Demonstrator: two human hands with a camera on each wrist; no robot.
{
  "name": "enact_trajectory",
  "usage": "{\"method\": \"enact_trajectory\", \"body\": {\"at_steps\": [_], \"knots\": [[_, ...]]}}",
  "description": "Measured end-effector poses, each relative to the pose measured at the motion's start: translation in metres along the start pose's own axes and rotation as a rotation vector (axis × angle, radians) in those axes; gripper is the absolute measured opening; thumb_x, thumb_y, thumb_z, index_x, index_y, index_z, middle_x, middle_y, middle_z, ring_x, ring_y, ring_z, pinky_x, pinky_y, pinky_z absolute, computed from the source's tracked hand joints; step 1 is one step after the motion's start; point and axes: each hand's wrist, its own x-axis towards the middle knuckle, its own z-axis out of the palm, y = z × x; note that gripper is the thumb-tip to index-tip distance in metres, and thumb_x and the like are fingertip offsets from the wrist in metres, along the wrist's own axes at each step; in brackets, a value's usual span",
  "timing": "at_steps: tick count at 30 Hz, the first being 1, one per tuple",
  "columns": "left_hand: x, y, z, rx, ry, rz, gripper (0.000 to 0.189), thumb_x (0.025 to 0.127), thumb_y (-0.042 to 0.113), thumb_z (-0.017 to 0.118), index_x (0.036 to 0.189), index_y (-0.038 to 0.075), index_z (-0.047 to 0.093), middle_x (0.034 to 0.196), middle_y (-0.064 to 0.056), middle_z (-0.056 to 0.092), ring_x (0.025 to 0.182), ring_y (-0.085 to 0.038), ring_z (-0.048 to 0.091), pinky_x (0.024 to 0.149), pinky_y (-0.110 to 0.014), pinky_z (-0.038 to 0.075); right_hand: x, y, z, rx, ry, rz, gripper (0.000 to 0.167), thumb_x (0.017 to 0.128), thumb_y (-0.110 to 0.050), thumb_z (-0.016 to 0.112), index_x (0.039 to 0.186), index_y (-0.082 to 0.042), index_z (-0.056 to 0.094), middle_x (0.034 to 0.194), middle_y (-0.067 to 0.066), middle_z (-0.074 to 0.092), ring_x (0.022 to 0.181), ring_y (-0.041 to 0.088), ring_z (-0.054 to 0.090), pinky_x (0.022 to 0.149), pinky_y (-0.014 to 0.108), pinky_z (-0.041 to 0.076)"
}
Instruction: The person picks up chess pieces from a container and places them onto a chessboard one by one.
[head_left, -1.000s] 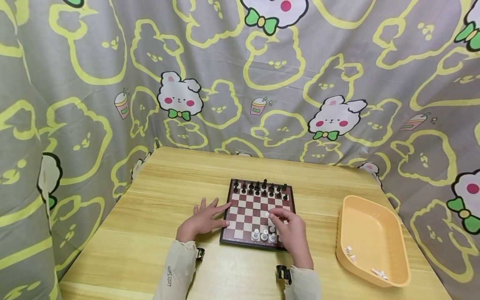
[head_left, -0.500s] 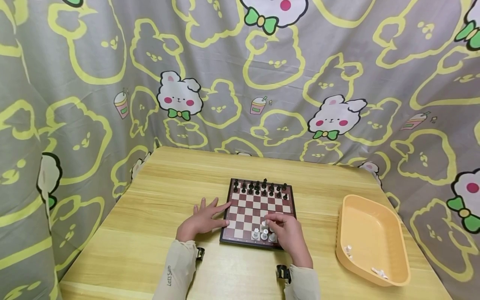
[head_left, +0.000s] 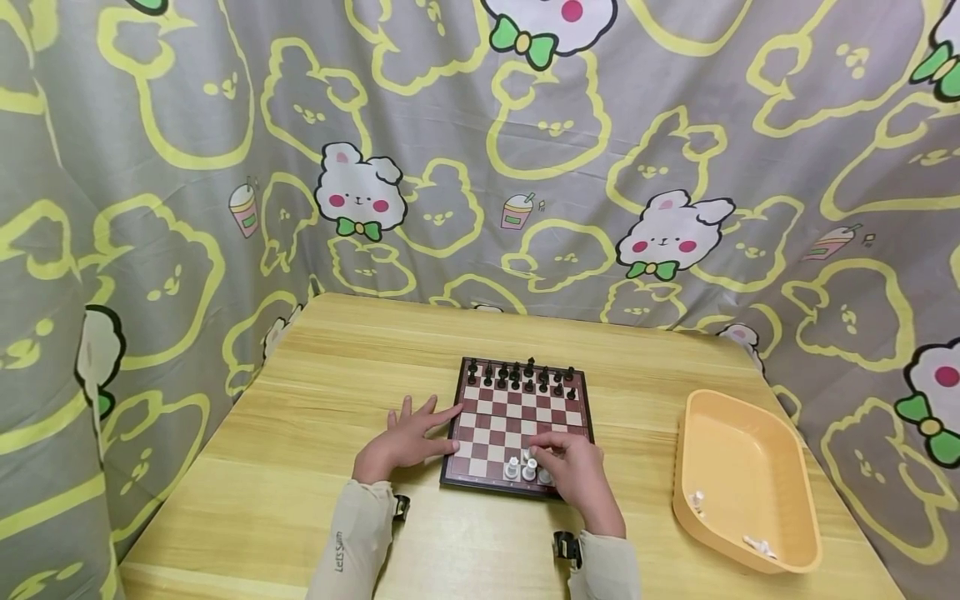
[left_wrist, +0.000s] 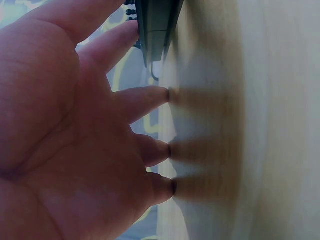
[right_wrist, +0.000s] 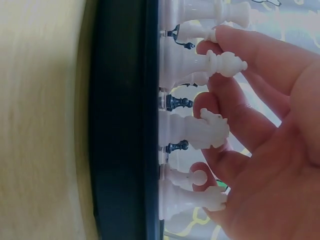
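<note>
"Fingers?"

"I see the left hand [head_left: 405,444] spread wide, the right hand [head_left: 576,468] drawn into a pinch."

"And the layout?"

"The table [head_left: 360,350] carries the tray [head_left: 738,450], stray pieces [head_left: 761,547] within reach; then the chessboard [head_left: 482,437], the left hand probably steadying it. Smallest, the white pawn [right_wrist: 196,32], held near its top at the board's near side, presumably sparing neighbouring pieces [right_wrist: 192,67]."
</note>
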Motion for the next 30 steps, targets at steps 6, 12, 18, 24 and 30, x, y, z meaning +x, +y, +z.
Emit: {"method": "enact_trajectory", "body": {"at_steps": [6,12,18,24,30], "knots": [[0.002,-0.001,0.002,0.015,-0.002,-0.007,0.069,0.101,0.044,0.066,0.162,0.032,0.037,0.170,-0.024,0.009,0.150,-0.057,-0.017,0.116,-0.072,-0.013,0.000,0.000,0.000,-0.052,0.009,-0.026,0.010,0.095,-0.011,0.074,0.097,-0.016,0.083,0.095,-0.003,0.079,0.093,0.020,0.072,0.101,0.058,0.022],[0.002,0.000,0.001,0.018,0.006,-0.002,0.068,0.100,0.042,0.067,0.161,0.029,0.040,0.169,-0.026,0.012,0.150,-0.059,-0.014,0.115,-0.075,-0.010,0.001,0.000,0.001,-0.071,0.007,-0.024,0.012,0.096,-0.010,0.073,0.096,-0.017,0.083,0.095,-0.004,0.080,0.095,0.022,0.072,0.100,0.056,0.023],[0.001,-0.001,0.001,-0.003,0.006,0.009,0.068,0.100,0.044,0.066,0.161,0.028,0.039,0.169,-0.027,0.011,0.149,-0.060,-0.015,0.114,-0.076,-0.012,0.001,-0.001,0.002,-0.075,-0.001,-0.008,0.013,0.096,-0.010,0.073,0.097,-0.017,0.084,0.096,-0.003,0.080,0.099,0.025,0.072,0.101,0.056,0.023],[0.005,-0.009,0.005,0.009,0.005,0.002,0.070,0.099,0.049,0.065,0.162,0.033,0.037,0.171,-0.023,0.008,0.149,-0.056,-0.019,0.116,-0.072,-0.014,0.001,-0.001,0.002,-0.075,-0.004,-0.004,0.013,0.095,-0.009,0.073,0.096,-0.017,0.084,0.097,-0.002,0.080,0.100,0.027,0.072,0.102,0.058,0.023],[0.006,-0.010,0.005,0.008,0.006,-0.007,0.069,0.100,0.046,0.065,0.162,0.033,0.037,0.171,-0.022,0.008,0.150,-0.056,-0.018,0.116,-0.072,-0.014,0.002,-0.001,0.001,-0.086,-0.014,0.007,0.013,0.095,-0.010,0.074,0.096,-0.018,0.084,0.096,-0.003,0.080,0.100,0.026,0.071,0.099,0.057,0.025]]}}
